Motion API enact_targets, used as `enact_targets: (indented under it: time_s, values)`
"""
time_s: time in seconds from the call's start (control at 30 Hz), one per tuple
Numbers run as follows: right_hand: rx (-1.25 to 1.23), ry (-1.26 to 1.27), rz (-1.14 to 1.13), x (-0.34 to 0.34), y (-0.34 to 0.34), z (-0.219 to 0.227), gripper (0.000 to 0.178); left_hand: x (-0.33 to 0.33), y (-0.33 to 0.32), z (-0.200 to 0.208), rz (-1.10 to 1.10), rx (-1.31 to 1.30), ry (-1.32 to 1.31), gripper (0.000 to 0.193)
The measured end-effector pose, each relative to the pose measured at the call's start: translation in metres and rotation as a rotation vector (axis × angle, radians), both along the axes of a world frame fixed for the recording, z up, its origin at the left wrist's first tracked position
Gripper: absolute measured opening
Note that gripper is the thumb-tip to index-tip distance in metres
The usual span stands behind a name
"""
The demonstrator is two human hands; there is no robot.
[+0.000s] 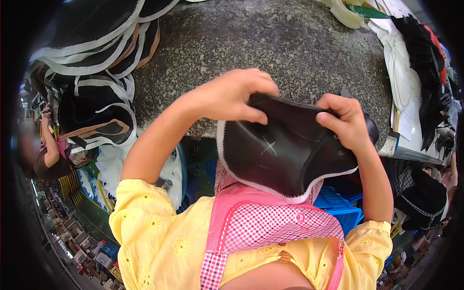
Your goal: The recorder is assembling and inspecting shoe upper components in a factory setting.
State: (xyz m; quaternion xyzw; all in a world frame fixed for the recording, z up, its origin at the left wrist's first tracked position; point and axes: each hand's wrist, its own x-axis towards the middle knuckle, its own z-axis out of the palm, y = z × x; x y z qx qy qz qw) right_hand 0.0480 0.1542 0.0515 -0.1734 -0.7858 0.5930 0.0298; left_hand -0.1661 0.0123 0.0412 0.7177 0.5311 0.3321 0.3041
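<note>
Both my hands hold one black shoe upper (280,154), a curved leather piece with a white zigzag edge and a chalk cross on its face. My left hand (232,96) grips its top left edge, thumb pressed on the front. Its top right corner sits in my right hand (345,121), fingers curled over it. The piece hangs in front of my chest, over a pink checked apron, just before the edge of a speckled stone table (290,43).
A stack of black uppers with white edges (96,58) lies at the table's left. White pieces and dark material (411,58) pile up at the right. A blue crate (343,208) stands under the table. Another person (48,154) is at the far left.
</note>
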Motion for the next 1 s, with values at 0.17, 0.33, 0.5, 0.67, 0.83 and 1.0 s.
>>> enact_targets:
  time_s: [0.17, 0.33, 0.5, 0.67, 0.83, 1.0]
  values:
    - [-0.183, -0.087, -0.001, 0.003, 0.015, 0.011, 0.019, 0.021, -0.005, -0.011, 0.265, -0.264, -0.954, 0.018]
    - [0.898, 0.09, -0.001, -0.017, -0.013, 0.05, 0.032, 0.05, -0.004, 0.007, 0.494, 0.236, -0.483, 0.019]
    - [0.91, 0.462, -0.061, -0.023, -0.014, 0.036, 0.034, 0.077, 0.013, 0.02, 0.786, 0.499, -0.484, 0.027]
    - [0.734, 0.616, 0.063, -0.015, -0.02, 0.045, 0.042, 0.084, 0.026, 0.019, 0.677, 0.019, -1.306, 0.047]
    - [0.367, 0.686, 0.021, -0.006, -0.017, 0.026, 0.041, 0.08, 0.032, -0.005, 0.322, -0.031, -1.673, 0.05]
    - [0.385, 0.606, -0.08, 0.001, -0.007, 0.014, 0.03, 0.061, 0.032, 0.006, 0.301, 0.208, -0.856, 0.036]
